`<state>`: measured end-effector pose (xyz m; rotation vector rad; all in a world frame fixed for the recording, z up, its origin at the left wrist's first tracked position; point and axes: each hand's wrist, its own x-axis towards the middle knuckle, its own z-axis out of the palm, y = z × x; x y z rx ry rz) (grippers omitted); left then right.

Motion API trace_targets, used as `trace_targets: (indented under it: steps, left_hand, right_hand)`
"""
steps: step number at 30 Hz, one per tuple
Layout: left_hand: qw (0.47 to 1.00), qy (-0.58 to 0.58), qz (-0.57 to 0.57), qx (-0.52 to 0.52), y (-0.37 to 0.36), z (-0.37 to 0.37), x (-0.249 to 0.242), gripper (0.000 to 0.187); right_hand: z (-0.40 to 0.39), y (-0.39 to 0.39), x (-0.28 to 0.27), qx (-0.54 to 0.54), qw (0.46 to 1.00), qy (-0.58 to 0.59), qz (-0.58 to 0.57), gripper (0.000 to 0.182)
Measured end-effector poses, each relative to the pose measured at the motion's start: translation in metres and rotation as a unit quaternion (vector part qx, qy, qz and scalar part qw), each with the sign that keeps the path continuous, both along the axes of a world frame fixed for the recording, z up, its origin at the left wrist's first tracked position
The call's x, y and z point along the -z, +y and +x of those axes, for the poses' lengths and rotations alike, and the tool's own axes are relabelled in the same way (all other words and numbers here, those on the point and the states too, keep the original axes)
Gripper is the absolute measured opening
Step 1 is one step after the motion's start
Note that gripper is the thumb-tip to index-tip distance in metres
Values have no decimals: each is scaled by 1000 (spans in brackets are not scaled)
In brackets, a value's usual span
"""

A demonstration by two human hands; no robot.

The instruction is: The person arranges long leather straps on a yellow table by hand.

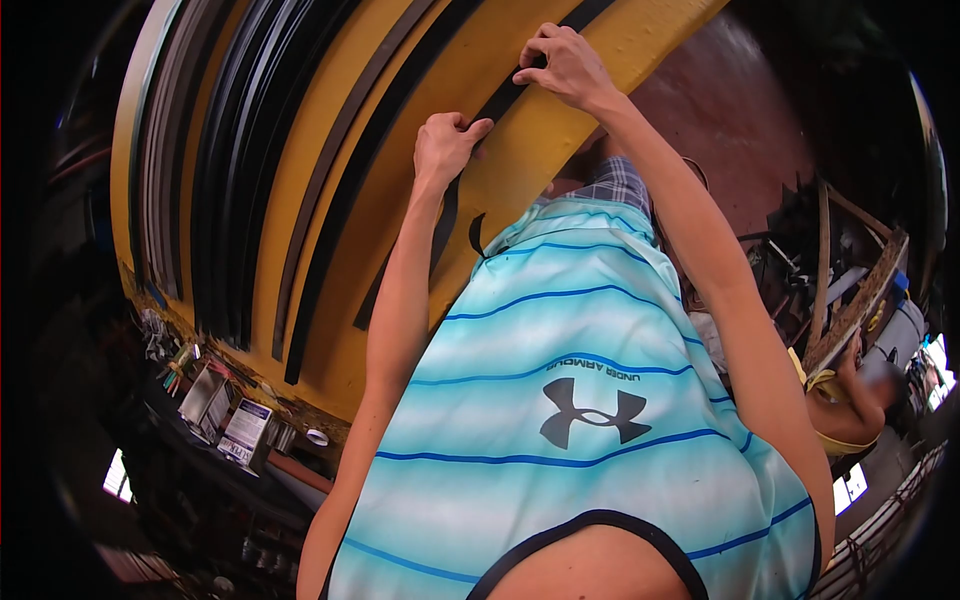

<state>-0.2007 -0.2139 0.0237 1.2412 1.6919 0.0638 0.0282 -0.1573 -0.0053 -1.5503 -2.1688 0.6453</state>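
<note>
Both my arms reach out over my light blue striped shirt [570, 420] to a yellow work surface [520, 160]. My left hand [448, 142] has its fingers closed on a long thin black strip [500, 100] that lies slanted across the yellow surface. Further along the same strip, my right hand [565, 65] pinches it with bent fingers. The strip's lower end [372, 305] runs past my left forearm, which partly hides it.
Several more black and grey strips [250, 170] lie side by side on the yellow surface to the left. Boxes and small items [225, 415] crowd a shelf at lower left. Another person in yellow [850, 395] sits at the right near wooden boards [860, 290].
</note>
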Motion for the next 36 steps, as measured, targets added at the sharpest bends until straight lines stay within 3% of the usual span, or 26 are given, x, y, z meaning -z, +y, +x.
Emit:
trace_targets:
  steps: [17,20,22,23,25,28,36]
  left_hand:
    - [999,26,20,-2,-1,0,-2,39]
    - [999,33,20,-2,0,0,4,38]
    - [998,51,32,23,-1,-2,8,37]
    - [998,49,32,17,-1,-2,10,37]
    - [1000,11,11,-12,-2,-2,10,35]
    - [1000,16,-12,-11,-3,1,-2,34]
    - [1000,-5,-2,-29,-4,2,2,34]
  right_hand:
    - [-5,-1,-2,-24,1000,-8,7,30]
    - [-15,-18,-10,-27,997,-70,7,31]
    - [-28,-48,6,-132,970,-53,198,43]
    - [-35,-66,13,-167,979,-37,111,59]
    - [-40,-83,24,-179,982,-23,60,62]
    - [-19,-68,27,-198,967,-117,105,62]
    - [65,-8,28,-96,964,-204,138,55]
